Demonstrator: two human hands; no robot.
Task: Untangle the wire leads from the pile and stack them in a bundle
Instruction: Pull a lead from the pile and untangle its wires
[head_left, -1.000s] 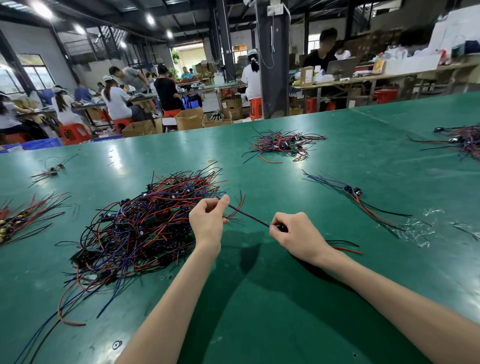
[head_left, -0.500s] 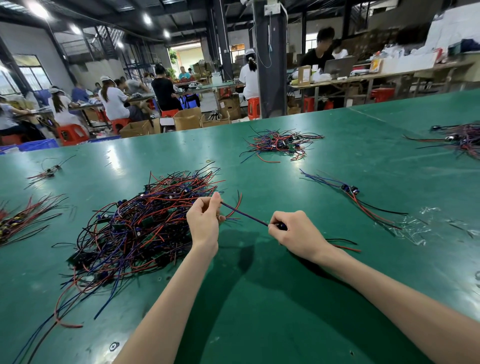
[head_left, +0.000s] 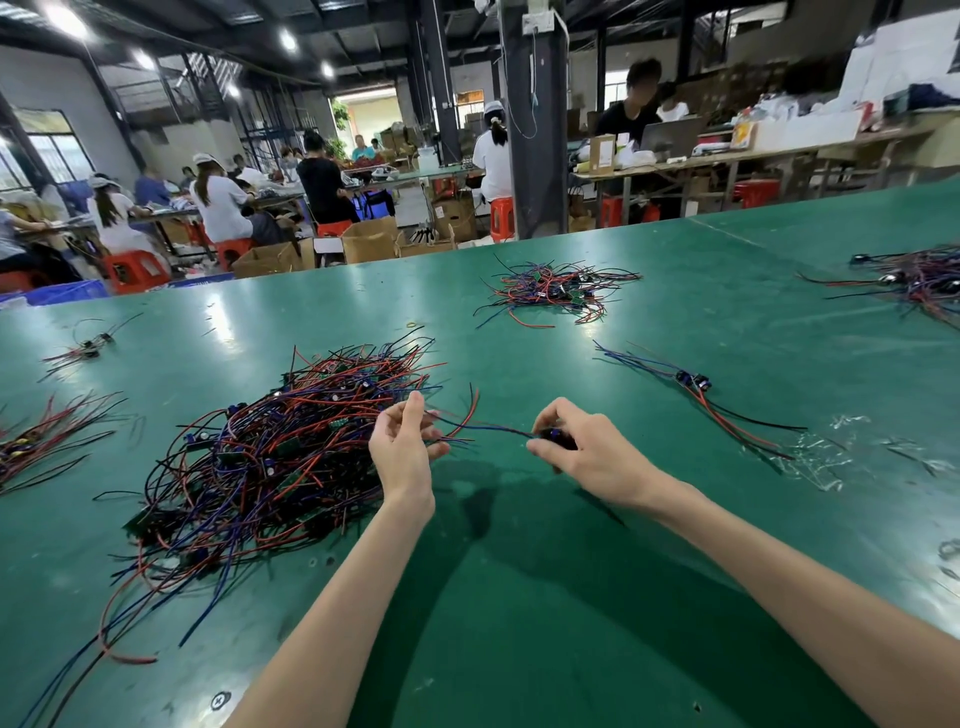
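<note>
Green matting covers the table (head_left: 519, 597), and two bare forearms reach over its near edge toward the middle. The right hand (head_left: 592, 449) has its fingers curled closely on the dark component end of one wire lead (head_left: 488, 428), held just above the surface. The left hand (head_left: 402, 452) is half closed with the thumb lifted. Its fingers curl loosely round the blue and red strands of the same lead, so the lead spans the gap between the hands. Just left of the left hand, with its right fringe reaching that hand, lies the pile (head_left: 270, 457). It is a dense tangle of red, blue and black wires with small green boards, spreading toward the left edge and trailing loose ends to the near-left corner. The step in hand, as judged, is drawing a single lead free of the pile. The next move probably calls for the left hand to strip the strands clear of neighbouring wires while the right pulls away. The lead would then go to the bundle (head_left: 696, 384), a few leads laid roughly parallel toward the right edge. Crumpled clear film (head_left: 826, 452) lies just beside the bundle's near end. With the pile large and the bundle small, most of the work seems to remain. An aligned sheaf (head_left: 36, 441) lies at the left edge. A smaller tangle (head_left: 556, 291) lies nearer the far edge, and another tangle (head_left: 914, 280) lies toward the far-right corner. Beyond the far edge, workers sit at benches.
</note>
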